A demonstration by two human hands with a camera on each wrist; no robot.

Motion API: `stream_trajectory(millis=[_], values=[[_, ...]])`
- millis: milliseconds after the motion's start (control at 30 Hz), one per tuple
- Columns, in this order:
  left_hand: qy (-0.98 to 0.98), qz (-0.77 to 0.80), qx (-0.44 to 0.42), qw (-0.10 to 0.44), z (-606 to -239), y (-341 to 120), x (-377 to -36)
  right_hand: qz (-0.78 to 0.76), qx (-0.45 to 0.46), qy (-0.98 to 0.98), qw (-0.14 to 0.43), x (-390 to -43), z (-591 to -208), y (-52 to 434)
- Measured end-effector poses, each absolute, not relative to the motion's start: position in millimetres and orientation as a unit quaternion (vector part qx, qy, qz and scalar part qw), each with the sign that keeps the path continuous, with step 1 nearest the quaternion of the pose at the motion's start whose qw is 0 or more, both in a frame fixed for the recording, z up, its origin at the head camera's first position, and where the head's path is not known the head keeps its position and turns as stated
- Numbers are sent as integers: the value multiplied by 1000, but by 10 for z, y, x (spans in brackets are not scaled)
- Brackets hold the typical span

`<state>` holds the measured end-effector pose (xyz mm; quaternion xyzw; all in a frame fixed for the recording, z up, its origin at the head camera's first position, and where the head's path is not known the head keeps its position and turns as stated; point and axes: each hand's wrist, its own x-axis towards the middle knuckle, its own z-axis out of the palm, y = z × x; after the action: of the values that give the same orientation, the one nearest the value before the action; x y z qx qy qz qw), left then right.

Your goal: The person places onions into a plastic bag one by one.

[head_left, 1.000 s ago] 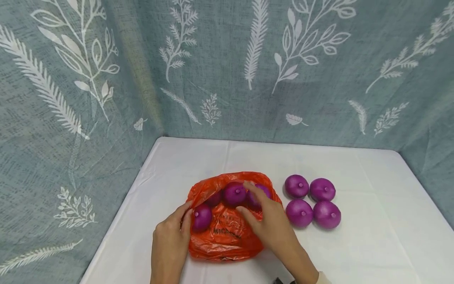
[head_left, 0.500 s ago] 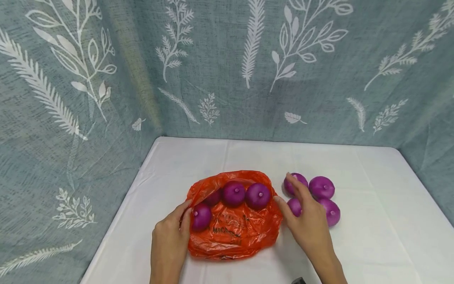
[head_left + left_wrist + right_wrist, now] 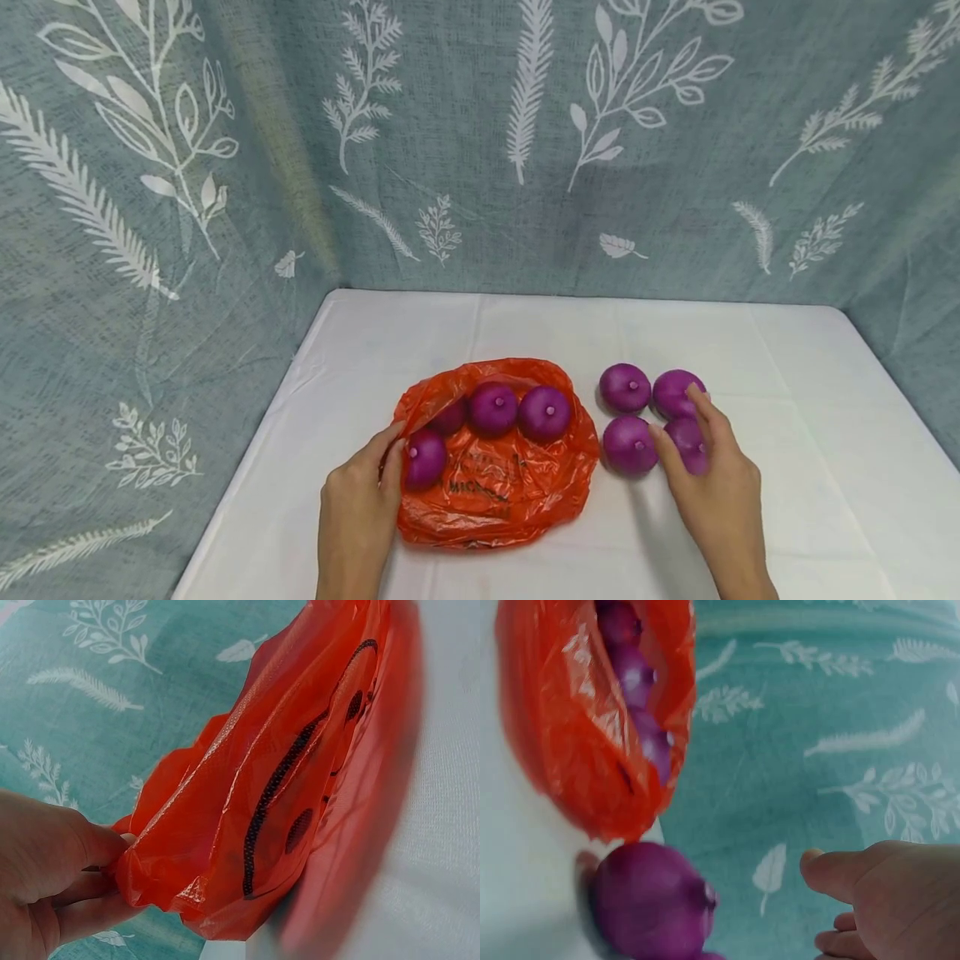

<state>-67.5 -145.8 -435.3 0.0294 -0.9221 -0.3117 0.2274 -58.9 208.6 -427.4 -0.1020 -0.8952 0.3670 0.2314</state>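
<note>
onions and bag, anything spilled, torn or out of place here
Nothing stands out. The orange bag lies open on the white table with purple onions inside, the left hand holding its rim. Four onions sit in a tidy cluster beside the right hand.

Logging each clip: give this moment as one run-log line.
left hand: holds orange bag rim | right hand: on near-right onion | in bag: four onions | on table: four
</note>
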Motion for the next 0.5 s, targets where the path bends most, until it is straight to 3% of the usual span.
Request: stream_trajectory(millis=[500], values=[[-921, -314, 30, 229, -4369, -1458, -666, 366, -162, -896, 192, -431, -4525, 2338]])
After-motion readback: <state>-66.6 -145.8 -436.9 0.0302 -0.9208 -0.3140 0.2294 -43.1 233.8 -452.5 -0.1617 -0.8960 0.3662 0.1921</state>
